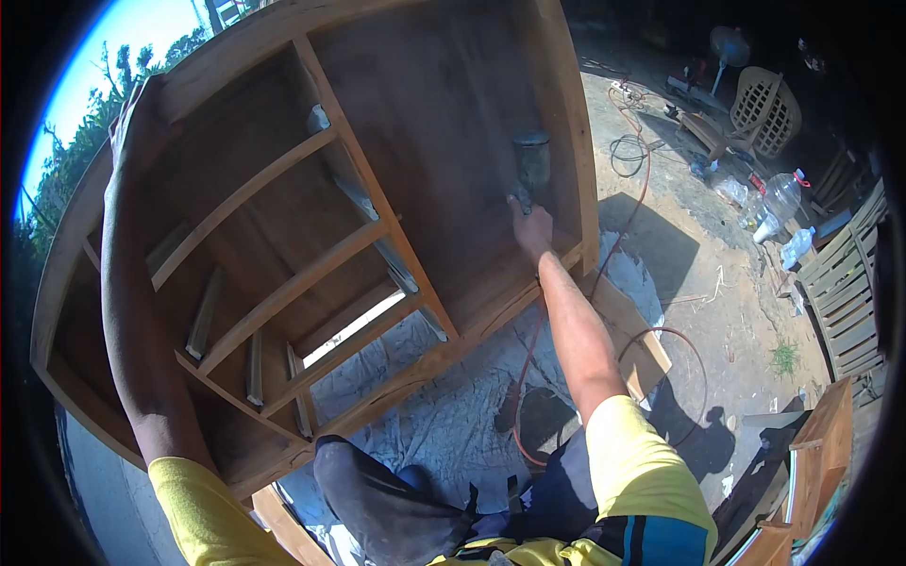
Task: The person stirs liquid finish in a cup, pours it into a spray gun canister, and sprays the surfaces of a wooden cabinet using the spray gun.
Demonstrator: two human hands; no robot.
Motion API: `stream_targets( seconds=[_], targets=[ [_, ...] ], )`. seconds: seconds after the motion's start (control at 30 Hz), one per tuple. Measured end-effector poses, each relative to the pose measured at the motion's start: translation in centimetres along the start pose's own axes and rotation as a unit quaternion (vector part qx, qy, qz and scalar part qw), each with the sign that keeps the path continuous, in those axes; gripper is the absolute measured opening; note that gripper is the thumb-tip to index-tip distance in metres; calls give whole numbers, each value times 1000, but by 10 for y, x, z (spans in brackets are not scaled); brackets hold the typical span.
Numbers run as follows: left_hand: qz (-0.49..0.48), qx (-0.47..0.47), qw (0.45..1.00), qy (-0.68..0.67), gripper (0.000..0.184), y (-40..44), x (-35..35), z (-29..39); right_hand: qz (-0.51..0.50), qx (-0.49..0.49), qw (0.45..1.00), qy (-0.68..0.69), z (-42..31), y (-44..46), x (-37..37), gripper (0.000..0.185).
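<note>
A large wooden cabinet frame (pixel 344 141) with curved rails and an open compartment fills the left and middle of the view, tilted in front of me. Inside its right compartment my right hand (pixel 533 229) is closed around the handle of a spray gun (pixel 531 162), whose cup is near the right side panel. A faint haze hangs by the back panel. My left hand (pixel 142 118) is at the cabinet's upper left edge, largely dark and partly hidden by the wrist; its fingers look bent over the edge.
A red hose (pixel 645 179) runs across the ground on the right. Beyond it are a wicker chair back (pixel 765 111), a plastic bottle (pixel 783 196) and a slatted wooden piece (pixel 849 292). Wooden drawers (pixel 819 443) stand at the lower right. A pale sheet (pixel 415 377) lies beneath the cabinet.
</note>
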State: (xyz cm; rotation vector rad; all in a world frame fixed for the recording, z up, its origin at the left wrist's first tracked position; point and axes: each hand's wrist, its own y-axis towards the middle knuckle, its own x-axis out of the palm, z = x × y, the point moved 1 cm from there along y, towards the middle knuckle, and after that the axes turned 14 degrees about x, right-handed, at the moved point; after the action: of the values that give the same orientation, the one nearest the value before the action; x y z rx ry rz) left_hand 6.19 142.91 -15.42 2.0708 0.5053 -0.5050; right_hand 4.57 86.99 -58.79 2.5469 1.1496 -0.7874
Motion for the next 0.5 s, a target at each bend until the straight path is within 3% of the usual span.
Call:
stream_targets(
  seconds=[0.13,0.33,0.5],
  targets=[
    [-19,-6,1000,-5,82,0,-2,3,26,-44,998,41,-29,12,-5,64],
    [1,-3,1000,9,81,-2,-8,12,-20,-67,991,113,-124,22,-37,68],
    [5,-10,1000,7,81,-3,-10,15,51,-147,972,174,-193,28,-49,64]
  ],
)
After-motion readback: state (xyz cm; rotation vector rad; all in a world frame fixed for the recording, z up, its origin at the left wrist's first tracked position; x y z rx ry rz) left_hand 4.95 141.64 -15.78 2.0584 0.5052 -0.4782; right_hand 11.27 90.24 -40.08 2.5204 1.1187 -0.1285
